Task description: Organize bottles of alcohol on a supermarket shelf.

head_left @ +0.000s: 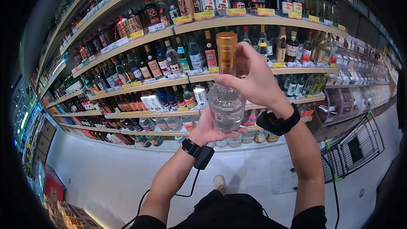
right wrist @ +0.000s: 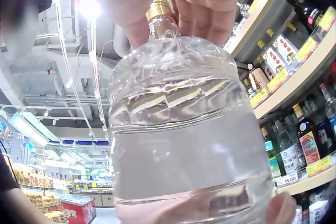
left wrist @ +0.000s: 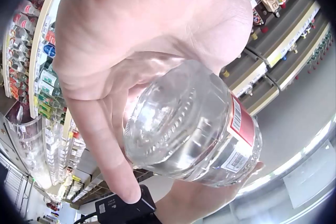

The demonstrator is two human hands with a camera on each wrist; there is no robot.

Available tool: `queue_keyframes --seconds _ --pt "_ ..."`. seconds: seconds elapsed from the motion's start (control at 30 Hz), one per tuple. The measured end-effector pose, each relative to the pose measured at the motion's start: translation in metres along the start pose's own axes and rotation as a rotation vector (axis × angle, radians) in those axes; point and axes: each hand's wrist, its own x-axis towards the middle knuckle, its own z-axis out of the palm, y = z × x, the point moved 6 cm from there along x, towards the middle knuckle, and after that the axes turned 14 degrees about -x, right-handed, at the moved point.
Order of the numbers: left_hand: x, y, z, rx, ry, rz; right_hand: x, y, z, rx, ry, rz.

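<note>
A clear glass liquor bottle (head_left: 227, 106) with a gold cap (head_left: 227, 44) stands nearly upright in front of the shelves. My left hand (head_left: 204, 128) holds it low down, palm behind and under the base, fingertips showing at its far side. Up at the neck, my right hand (head_left: 258, 76) grips it just under the cap, thumb in front and fingers behind. The left wrist view shows the red label (left wrist: 242, 120) and a white barcode sticker (left wrist: 235, 159) on the glass bottle (left wrist: 178, 124). Clear liquid fills much of the bottle (right wrist: 189, 155) in the right wrist view.
Curved shelves (head_left: 254, 20) packed with bottles and price tags rise ahead. A wire shopping cart (head_left: 356, 148) stands at the right on the pale floor (head_left: 169, 186). A red chest (head_left: 53, 184) is at the far left. Cables run from both wrist cameras.
</note>
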Motion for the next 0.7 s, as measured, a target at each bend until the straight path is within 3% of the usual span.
queue_keyframes --seconds 0.1,0.33,0.47,0.6,0.7 --pt "0.01 0.003 -0.006 -0.097 -0.017 -0.034 0.012 0.023 -0.012 -0.035 0.077 0.027" --pt "0.039 0.043 -0.022 -0.21 -0.063 -0.124 0.04 0.05 -0.016 -0.127 0.055 0.085" --pt "0.054 0.078 -0.028 -0.15 -0.11 -0.157 0.068 0.071 -0.018 -0.15 0.101 0.129" --pt "0.071 0.116 -0.017 -0.149 -0.138 -0.034 0.09 0.091 -0.006 -0.081 0.1 0.015" --pt "0.084 0.164 -0.046 -0.036 -0.053 0.118 0.095 0.101 0.005 -0.123 0.115 -0.113"
